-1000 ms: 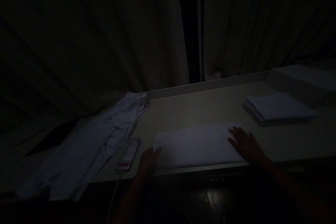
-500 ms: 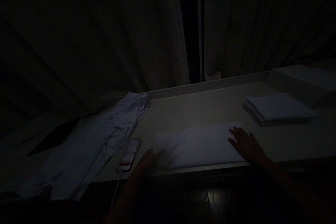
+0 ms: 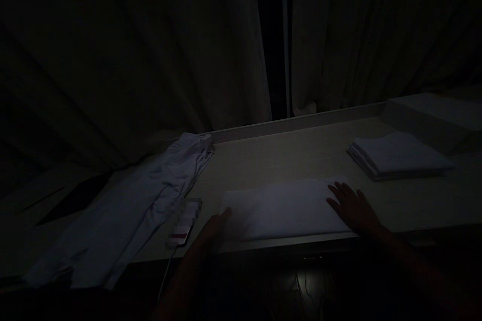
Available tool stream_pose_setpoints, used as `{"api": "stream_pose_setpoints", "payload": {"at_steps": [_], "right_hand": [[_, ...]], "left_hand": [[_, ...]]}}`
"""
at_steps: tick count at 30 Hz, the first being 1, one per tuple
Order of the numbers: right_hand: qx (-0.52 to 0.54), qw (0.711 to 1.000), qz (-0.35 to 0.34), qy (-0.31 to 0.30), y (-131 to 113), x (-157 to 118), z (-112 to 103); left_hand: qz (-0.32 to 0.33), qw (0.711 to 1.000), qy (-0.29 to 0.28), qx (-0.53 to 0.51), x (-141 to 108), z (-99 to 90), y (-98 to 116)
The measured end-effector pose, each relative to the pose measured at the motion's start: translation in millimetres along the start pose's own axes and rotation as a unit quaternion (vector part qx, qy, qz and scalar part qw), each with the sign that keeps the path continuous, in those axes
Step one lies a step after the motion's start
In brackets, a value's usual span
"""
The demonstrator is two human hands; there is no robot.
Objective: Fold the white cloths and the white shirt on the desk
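A white cloth, perhaps a towel [image 3: 293,208], lies folded into a long flat strip along the front edge of the counter. My left hand [image 3: 216,223] is at its left end, thumb on top and the other fingers mostly hidden, seemingly gripping the edge. The cloth looks blurred beside that thumb. Spread over the right end, my right hand [image 3: 352,205] rests with its fingers apart. To the right sits a neat stack of folded white cloth [image 3: 402,155].
A crumpled light garment [image 3: 150,185] stretches across the left side, its lower end over the front edge. Between it and my left hand lies a phone [image 3: 186,220] with a cable [image 3: 165,273]. Dark curtains [image 3: 169,50] hang behind the counter [image 3: 286,155]. The room is very dim.
My left thumb has shifted slightly up and left at the cloth's left end. My right hand, the stack and the garment look the same.
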State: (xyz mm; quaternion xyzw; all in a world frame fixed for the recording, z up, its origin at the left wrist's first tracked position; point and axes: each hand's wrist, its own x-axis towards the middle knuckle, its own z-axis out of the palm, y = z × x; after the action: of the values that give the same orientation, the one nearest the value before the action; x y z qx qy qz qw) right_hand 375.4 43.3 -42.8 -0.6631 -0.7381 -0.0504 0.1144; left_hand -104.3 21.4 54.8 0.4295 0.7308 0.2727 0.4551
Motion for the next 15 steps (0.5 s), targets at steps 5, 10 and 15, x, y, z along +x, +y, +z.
{"api": "stream_pose_setpoints", "payload": {"at_steps": [5,10,15], "right_hand": [[0.002,1.000,-0.011,-0.003,0,-2,-4],[-0.002,1.000,-0.009,-0.005,0,-1,-5],[0.003,1.000,-0.005,-0.011,-1,0,-7]], "left_hand": [[-0.024,0.981,-0.058,-0.185,6,-1.9,-5],[0.053,0.998,0.031,-0.021,24,-11.3,0],[0.072,0.975,0.157,0.140,45,-3.6,-2]]}}
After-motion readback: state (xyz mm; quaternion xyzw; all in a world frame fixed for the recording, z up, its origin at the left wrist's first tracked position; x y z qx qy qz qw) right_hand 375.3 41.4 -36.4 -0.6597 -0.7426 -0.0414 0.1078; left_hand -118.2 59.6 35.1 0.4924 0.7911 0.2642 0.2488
